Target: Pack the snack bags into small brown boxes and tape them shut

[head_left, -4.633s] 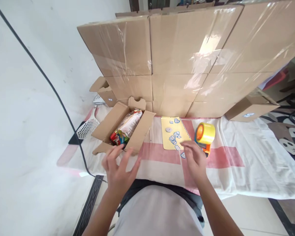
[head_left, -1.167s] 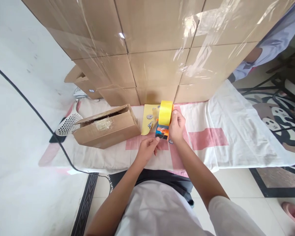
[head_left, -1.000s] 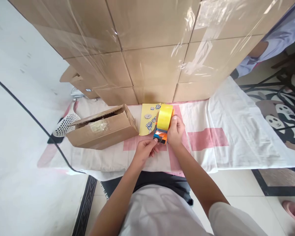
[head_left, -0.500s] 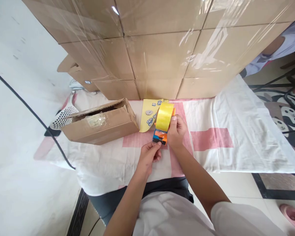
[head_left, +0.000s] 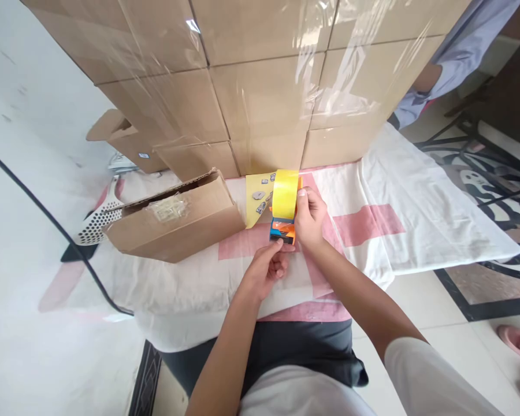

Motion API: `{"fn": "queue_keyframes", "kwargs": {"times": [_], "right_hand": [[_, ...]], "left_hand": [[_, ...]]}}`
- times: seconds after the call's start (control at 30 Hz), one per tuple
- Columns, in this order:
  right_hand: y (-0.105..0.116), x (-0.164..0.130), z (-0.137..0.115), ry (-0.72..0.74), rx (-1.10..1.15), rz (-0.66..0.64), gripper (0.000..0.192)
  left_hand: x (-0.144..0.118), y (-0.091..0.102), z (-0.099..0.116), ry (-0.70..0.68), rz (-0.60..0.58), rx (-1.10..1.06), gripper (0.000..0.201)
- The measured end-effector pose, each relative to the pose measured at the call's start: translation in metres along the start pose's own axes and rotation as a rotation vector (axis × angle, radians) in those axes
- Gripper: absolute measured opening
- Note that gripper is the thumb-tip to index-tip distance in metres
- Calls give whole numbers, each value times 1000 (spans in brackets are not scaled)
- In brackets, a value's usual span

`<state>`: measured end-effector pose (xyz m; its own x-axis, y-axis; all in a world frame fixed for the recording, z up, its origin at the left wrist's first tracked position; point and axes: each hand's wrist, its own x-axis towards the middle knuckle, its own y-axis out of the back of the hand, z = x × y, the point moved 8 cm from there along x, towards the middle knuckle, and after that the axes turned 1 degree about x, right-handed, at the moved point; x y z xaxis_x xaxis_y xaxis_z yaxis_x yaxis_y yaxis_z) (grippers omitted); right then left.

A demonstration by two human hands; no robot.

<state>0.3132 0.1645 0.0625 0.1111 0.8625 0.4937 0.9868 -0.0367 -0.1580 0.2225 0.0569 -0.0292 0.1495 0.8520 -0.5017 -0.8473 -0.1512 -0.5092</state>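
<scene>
Yellow tape on a fat roll sits in an orange and blue tape dispenser (head_left: 283,211), held upright just above the pink-and-white cloth (head_left: 416,219) near the middle of the table. The roll's glossy band faces the camera; the orange body with a blue lower edge hangs below it. The right hand (head_left: 311,218) is wrapped around the dispenser's right side, thumb lying against the roll. The left hand (head_left: 266,268) is nearly closed, thumb and forefinger pinched at the dispenser's near bottom edge; whether they grip a tape end cannot be told. Just behind the roll lies a yellow sheet (head_left: 255,199) with small stickers. To the left lies a closed cardboard box (head_left: 173,219), apart from the hands. At the far side rises a wall of wrapped cartons (head_left: 260,86). A white slotted scoop (head_left: 96,218) lies at far left.
</scene>
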Motion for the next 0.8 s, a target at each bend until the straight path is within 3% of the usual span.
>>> {"fn": "queue_keyframes", "kwargs": {"times": [0.27, 0.4, 0.53, 0.67, 0.8], "right_hand": [[4, 2, 14, -91, 52, 60, 50], [9, 6, 18, -89, 68, 117, 51], [19, 15, 28, -129, 112, 191, 50], [36, 26, 28, -120, 125, 294, 54], [38, 29, 11, -37, 40, 278, 57]], "left_hand": [[6, 3, -2, -111, 81, -19, 48], [-1, -1, -2, -278, 199, 77, 34], [-13, -10, -14, -423, 296, 183, 36], [-15, -12, -17, -417, 294, 155, 33], [-6, -12, -6, -327, 245, 122, 39]]}}
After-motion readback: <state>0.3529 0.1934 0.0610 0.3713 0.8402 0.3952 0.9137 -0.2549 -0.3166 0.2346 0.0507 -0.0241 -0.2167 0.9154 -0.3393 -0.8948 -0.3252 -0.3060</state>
